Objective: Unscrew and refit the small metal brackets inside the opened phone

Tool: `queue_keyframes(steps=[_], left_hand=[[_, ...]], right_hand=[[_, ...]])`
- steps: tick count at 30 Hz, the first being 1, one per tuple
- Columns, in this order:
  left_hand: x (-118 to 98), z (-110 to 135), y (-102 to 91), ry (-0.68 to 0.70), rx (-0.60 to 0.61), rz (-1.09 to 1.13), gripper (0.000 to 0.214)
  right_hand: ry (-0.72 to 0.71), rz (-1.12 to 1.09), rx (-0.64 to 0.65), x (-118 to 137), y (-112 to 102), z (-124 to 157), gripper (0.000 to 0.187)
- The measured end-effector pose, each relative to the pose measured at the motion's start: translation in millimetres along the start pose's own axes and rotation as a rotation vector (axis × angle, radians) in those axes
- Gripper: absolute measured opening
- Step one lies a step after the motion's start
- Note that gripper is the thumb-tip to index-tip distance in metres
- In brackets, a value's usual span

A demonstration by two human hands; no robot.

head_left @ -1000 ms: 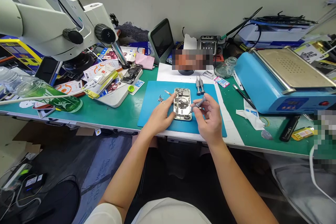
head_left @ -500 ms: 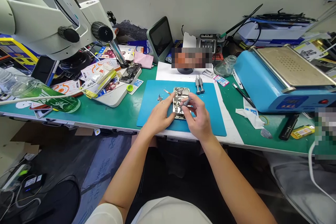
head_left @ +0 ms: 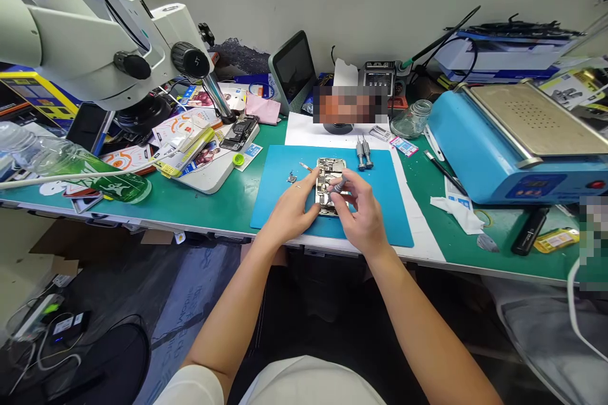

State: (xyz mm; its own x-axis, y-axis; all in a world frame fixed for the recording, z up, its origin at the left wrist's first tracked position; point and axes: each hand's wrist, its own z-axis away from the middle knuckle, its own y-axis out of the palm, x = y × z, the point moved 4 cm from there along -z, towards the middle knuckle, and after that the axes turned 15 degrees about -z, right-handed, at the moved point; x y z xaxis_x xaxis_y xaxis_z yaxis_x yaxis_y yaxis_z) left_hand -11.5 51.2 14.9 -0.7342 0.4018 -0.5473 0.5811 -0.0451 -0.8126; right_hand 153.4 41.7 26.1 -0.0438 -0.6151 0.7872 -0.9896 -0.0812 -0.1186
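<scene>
An opened phone (head_left: 331,166) lies on the blue mat (head_left: 275,212) with its inner parts exposed. My left hand (head_left: 292,210) holds the phone along its left edge, fingers at the upper side and thumb lower down. In my right hand (head_left: 361,212), a small grey screwdriver (head_left: 340,185) is pinched between thumb and fingers over the middle of the phone. Its tip is too small to make out. Left of the phone lie small metal parts (head_left: 291,176) and a thin strip (head_left: 305,167) by my left fingertips. Two more screwdrivers (head_left: 364,153) rest at the mat's top right.
A microscope (head_left: 99,57) overhangs the left side, above boxes and a green-labelled bottle (head_left: 104,178). Another opened phone (head_left: 240,133) lies at the back left. To the right are a glass jar (head_left: 412,119) and a blue heating plate machine (head_left: 517,152). A screen (head_left: 293,66) stands behind.
The whole view has shifted slightly, so things appear a little further right. Both hands keep their places at the phone, and the screwdriver stays over it.
</scene>
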Motion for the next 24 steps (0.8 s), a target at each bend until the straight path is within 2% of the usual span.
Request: queue_keyframes(steps=[24], left_hand=[[-2.5,0.2,-0.5,0.013,0.004,-0.035,0.080]], right_hand=[[0.020,-0.053,0.003,-2.6,0.7,0.8,0.048]])
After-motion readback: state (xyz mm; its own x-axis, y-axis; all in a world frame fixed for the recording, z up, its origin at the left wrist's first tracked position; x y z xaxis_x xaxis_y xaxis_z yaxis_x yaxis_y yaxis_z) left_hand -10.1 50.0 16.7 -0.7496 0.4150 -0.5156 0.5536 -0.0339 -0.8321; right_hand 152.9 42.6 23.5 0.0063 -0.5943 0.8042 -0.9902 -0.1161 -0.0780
